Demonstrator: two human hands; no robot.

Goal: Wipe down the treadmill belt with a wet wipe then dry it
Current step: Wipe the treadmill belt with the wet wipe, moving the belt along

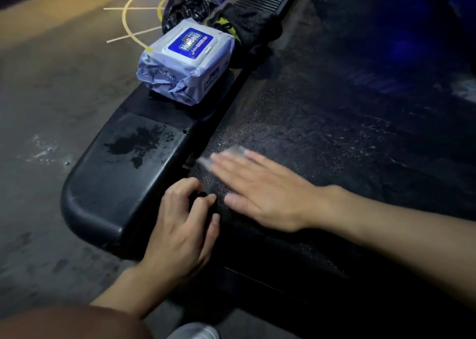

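The treadmill belt [322, 137] fills the right of the view, its textured surface glinting with wet specks near the person. The right hand [260, 197] lies flat on it, fingers straight, pressing a pale wet wipe [233, 151] against the belt close to its left edge. Because the wipe is only pinned and not gripped, it could likely bunch on the rough weave or slip out, or snag in the gap beside the side rail cap [116, 178]. The left hand [180, 225] rests at that gap with its fingers curled. Whether it holds something dark cannot be told. The wipe is blurred and mostly covered. On the rail sit a wet wipe pack [185, 62] and a dark cloth [252, 26].
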